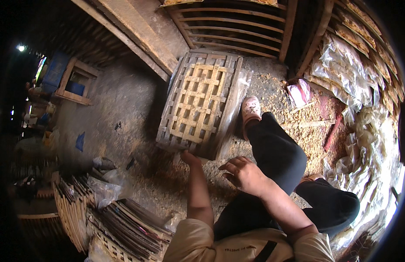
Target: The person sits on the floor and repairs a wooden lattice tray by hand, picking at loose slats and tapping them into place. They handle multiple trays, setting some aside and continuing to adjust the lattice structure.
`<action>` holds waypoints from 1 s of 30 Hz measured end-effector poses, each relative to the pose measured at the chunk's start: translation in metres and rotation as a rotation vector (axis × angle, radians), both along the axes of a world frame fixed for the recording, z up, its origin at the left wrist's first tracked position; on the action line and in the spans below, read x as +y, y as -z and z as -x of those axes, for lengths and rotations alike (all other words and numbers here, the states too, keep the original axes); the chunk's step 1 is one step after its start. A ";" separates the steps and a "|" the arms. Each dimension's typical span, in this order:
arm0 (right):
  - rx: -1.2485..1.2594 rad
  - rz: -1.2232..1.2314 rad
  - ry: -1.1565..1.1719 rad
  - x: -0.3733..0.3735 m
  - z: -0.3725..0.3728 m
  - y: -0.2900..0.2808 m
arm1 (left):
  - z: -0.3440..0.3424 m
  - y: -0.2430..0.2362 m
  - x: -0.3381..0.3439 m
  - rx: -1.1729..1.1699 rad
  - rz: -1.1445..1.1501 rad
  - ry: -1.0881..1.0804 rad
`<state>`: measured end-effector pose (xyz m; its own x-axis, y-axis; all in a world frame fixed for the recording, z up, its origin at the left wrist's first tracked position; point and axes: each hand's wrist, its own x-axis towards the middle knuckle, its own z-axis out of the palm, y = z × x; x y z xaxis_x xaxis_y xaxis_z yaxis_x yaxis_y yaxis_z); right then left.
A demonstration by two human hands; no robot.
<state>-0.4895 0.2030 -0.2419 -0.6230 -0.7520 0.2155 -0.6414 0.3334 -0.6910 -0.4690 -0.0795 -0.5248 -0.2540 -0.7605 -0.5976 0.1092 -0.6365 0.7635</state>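
A stack of rectangular lattice trays (198, 102), woven from flat pale strips, stands on the floor in front of me. Its top tray has dark gaps between the strips and greyer edges. At the near left corner of that stack is my left hand (191, 159), closed on the tray's edge, its fingertips partly hidden there. My right hand (248, 177) hovers to the right of it, in front of my dark trousers. Its fingers are loosely bent and apart, with nothing in them. Clear plastic sheet (242, 89) shows along the stack's right side.
Thin slatted trays (128, 225) stand packed on edge at lower left. At right, plastic-covered layers (342, 65) rise beside crumpled plastic sheets (366, 161). Yellowish crumbs (276, 94) litter the floor around a pink packet (299, 93). A wooden rack (233, 27) stands beyond the stack.
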 end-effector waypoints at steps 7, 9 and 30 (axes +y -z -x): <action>-0.230 0.378 0.536 0.002 0.006 -0.002 | -0.018 -0.080 0.025 0.171 0.350 0.011; -0.544 0.511 0.671 0.004 0.008 -0.002 | -0.019 -0.201 0.064 0.674 0.491 0.360; -0.851 0.800 0.685 0.055 0.015 0.014 | -0.087 -0.491 0.258 1.953 0.830 0.966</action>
<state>-0.5049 0.2581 -0.2560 -0.9770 -0.0907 -0.1930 0.2105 -0.2660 -0.9407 -0.3824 0.1782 -0.0333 -0.2359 0.0233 0.9715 0.7309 -0.6546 0.1932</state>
